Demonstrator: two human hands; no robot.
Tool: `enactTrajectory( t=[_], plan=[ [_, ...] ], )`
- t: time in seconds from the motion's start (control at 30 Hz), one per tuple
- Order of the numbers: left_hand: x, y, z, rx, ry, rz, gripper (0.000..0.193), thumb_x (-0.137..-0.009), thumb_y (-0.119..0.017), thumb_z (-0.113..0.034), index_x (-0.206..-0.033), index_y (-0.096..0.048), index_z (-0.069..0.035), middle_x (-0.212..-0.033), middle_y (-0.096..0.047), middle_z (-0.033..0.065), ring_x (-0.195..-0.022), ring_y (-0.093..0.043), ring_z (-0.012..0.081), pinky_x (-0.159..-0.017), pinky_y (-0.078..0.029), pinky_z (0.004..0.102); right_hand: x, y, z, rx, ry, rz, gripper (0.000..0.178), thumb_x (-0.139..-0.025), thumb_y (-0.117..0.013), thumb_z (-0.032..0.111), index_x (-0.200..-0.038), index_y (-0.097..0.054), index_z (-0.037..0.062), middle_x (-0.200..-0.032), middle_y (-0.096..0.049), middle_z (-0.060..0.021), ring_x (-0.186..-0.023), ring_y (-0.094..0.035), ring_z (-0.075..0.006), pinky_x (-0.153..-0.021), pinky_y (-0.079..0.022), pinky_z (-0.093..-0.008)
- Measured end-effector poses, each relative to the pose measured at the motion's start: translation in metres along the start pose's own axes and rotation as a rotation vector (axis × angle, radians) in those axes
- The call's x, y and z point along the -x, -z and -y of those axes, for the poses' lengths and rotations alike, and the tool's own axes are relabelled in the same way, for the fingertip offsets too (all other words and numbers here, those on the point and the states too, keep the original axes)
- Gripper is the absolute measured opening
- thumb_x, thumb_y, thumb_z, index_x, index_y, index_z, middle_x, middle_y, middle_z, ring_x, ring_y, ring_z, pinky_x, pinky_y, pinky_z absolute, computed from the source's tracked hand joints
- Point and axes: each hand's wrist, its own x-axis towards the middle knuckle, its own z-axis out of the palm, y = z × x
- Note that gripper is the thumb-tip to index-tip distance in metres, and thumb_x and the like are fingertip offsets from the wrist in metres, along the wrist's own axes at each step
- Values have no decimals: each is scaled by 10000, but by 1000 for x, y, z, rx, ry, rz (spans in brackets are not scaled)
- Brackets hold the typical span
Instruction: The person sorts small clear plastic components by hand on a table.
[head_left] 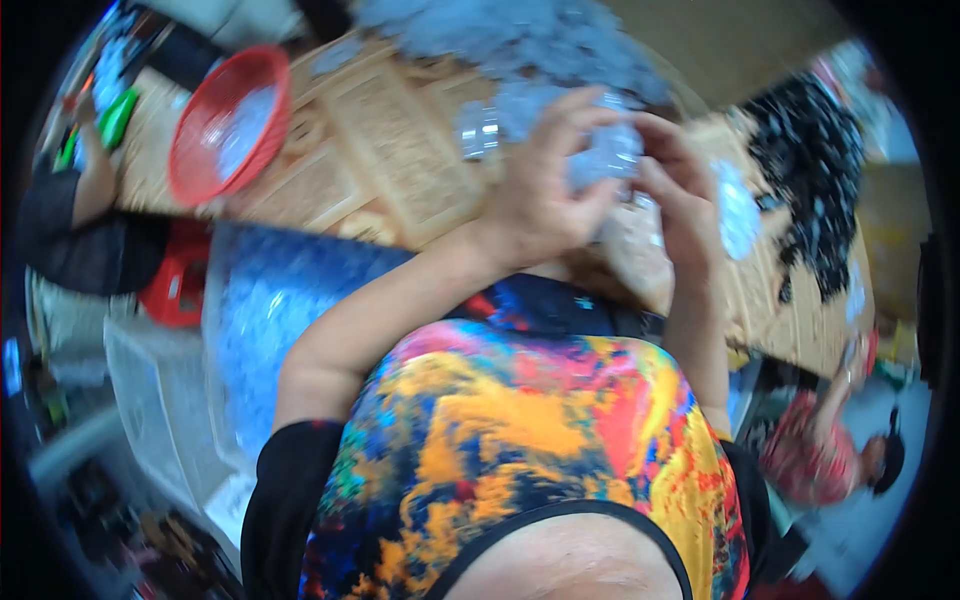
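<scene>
Both hands meet above the wooden table, around a translucent pale plastic piece (pixel 610 155), roughly cup-shaped and somewhat blurred. My left hand (pixel 545 195) has its fingers and thumb curled around the piece from the left. From the right, my right hand (pixel 685 185) bends its fingers against it, the fingertips close to its upper and right edge. Another clear plastic piece (pixel 480 130) lies on the table left of my left hand. Beyond the hands spreads a large heap of similar translucent pieces (pixel 510 40). A shiny clear item (pixel 737 210) lies just right of my right hand.
A red plastic basket (pixel 183 160) with pale pieces stands at the left of the carved wooden table (pixel 400 140). Black pieces (pixel 810 180) are heaped at the right. Below the table's left edge is a bin of bluish clear pieces (pixel 300 310). People work at both sides.
</scene>
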Motion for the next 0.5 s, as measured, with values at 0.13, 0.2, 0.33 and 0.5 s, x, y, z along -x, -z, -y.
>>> enactTrajectory(
  t=[0.13,0.2,0.33,0.5],
  plan=[
    [-11,-29,4,371,171,32,585,-840,-687,66,-1380,-486,-38,-1518,-407,159,-1349,-480,237,-1036,-518,374,6,29,1,-149,42,76,601,-821,-758,-25,-1374,-526,13,-1137,-620,-47,-925,-608,-101,-790,-553,-266],
    [-16,-39,-1,428,170,93,602,-848,-684,105,-1396,-463,-14,-1544,-362,165,-1377,-455,244,-1041,-518,357,8,43,-5,-139,109,60,614,-804,-773,-32,-1365,-532,26,-1102,-608,-38,-884,-590,-95,-783,-549,-259],
    [-22,-58,-2,466,188,162,602,-854,-676,125,-1402,-465,-7,-1551,-351,176,-1370,-465,236,-1048,-519,353,16,59,1,-104,178,20,708,-776,-822,38,-1407,-503,29,-1195,-573,-47,-882,-559,-88,-782,-506,-246],
    [-23,-67,-1,498,253,199,606,-854,-677,121,-1413,-477,-1,-1562,-348,178,-1380,-457,235,-1054,-516,357,19,78,5,-83,119,70,744,-754,-826,41,-1431,-517,32,-854,-571,5,-779,-549,-69,-715,-496,-226]
  ],
)
